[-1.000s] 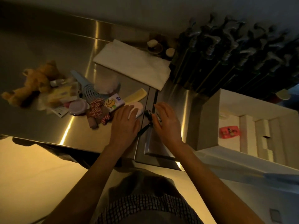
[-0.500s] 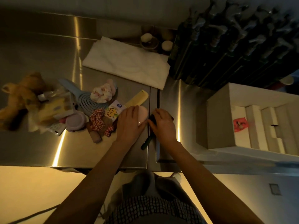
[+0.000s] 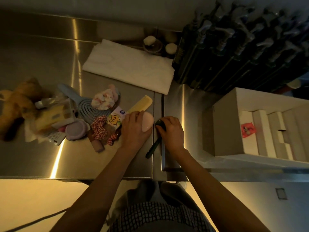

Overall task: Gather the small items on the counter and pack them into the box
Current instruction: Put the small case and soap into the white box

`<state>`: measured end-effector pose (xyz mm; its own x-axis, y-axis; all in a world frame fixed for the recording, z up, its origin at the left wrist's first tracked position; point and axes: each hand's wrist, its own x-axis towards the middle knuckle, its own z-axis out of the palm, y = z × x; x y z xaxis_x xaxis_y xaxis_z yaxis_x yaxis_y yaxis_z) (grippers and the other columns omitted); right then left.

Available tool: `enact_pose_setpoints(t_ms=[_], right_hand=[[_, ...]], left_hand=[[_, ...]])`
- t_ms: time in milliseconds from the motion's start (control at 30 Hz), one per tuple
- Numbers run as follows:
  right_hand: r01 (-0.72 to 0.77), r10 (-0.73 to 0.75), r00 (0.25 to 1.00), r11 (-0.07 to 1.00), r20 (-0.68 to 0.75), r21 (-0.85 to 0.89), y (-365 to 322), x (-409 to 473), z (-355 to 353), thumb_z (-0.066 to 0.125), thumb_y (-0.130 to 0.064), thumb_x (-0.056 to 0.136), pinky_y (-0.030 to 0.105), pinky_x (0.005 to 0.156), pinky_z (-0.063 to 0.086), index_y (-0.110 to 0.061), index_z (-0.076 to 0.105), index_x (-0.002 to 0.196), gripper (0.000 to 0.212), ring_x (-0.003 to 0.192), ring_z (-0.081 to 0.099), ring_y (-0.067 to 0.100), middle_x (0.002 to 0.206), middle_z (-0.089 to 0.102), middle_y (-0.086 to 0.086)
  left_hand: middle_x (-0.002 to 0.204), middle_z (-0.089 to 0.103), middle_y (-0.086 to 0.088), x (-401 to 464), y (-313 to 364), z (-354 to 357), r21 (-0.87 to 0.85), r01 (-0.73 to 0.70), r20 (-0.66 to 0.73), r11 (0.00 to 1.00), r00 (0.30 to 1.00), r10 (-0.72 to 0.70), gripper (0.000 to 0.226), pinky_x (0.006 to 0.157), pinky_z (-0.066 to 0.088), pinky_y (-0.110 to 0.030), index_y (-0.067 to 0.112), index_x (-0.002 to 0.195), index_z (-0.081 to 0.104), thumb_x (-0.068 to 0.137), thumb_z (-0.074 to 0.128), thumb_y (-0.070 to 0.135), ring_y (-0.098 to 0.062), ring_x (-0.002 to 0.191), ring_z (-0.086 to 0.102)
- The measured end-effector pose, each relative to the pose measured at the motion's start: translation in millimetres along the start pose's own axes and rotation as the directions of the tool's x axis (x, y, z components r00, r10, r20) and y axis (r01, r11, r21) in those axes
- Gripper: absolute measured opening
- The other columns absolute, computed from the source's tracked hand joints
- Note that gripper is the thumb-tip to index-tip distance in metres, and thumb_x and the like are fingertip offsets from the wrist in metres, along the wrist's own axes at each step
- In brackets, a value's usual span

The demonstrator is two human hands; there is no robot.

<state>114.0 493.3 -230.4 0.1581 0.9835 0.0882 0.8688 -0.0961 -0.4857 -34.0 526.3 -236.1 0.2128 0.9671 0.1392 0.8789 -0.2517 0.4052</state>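
- At centre frame, the left hand lies over a smooth pink oval object, fingers curved along its left side while its rounded right end shows beside them.
- Just to the right, the right hand curls its fingers round the head of a slim dark handled tool, whose handle slants down-left across the seam in the brushed steel counter.
- Above the left hand, a pale yellow plastic comb lies diagonally, touching a small printed packet with a yellow cartoon dog.
- Left of the packet sit a red-and-white checked fabric scrunchie, a pink-and-white floral scrunchie and a light-blue slotted hairbrush.
- Further left, a lilac round tin and a yellow packet in clear wrapping crowd against a tan plush toy at the left edge.
- At the right edge, well apart from the pile, stands the open white cardboard box with stepped white dividers; a small red sachet lies in its left compartment.
- In the upper middle, a folded white cloth rests on the counter beside a rack of dark bottles filling the upper right.
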Motion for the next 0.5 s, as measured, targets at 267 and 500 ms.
enact_pose_setpoints(t_ms=[267, 500], right_hand=[[0.020, -0.004, 0.992, 0.992, -0.124, 0.121, 1.7, -11.7, -24.3, 0.067, -0.020, 0.086, 0.023, 0.084, 0.042, -0.015, 0.064, 0.112, 0.026, 0.102, 0.054, 0.017, 0.105, 0.065, 0.003], [0.041, 0.029, 0.965, 0.965, -0.262, 0.257, -11.3, -10.8, -61.5, 0.070, -0.018, 0.084, 0.002, 0.082, 0.033, -0.014, 0.064, 0.111, 0.028, 0.099, 0.049, 0.003, 0.103, 0.064, 0.001]], left_hand=[[0.120, 0.054, -0.017, -4.3, 16.9, -13.3, -0.106, -0.013, -0.128, 0.994, 0.992, 0.000, 0.070, 0.089, 0.043, -0.045, 0.009, 0.129, 0.050, 0.072, 0.078, 0.041, -0.031, 0.107, 0.046], [0.116, 0.056, -0.016, 3.9, 47.6, -39.2, -0.175, -0.062, -0.289, 0.983, 0.957, 0.010, 0.068, 0.083, 0.044, -0.037, 0.005, 0.126, 0.055, 0.073, 0.070, 0.045, -0.029, 0.103, 0.048]])
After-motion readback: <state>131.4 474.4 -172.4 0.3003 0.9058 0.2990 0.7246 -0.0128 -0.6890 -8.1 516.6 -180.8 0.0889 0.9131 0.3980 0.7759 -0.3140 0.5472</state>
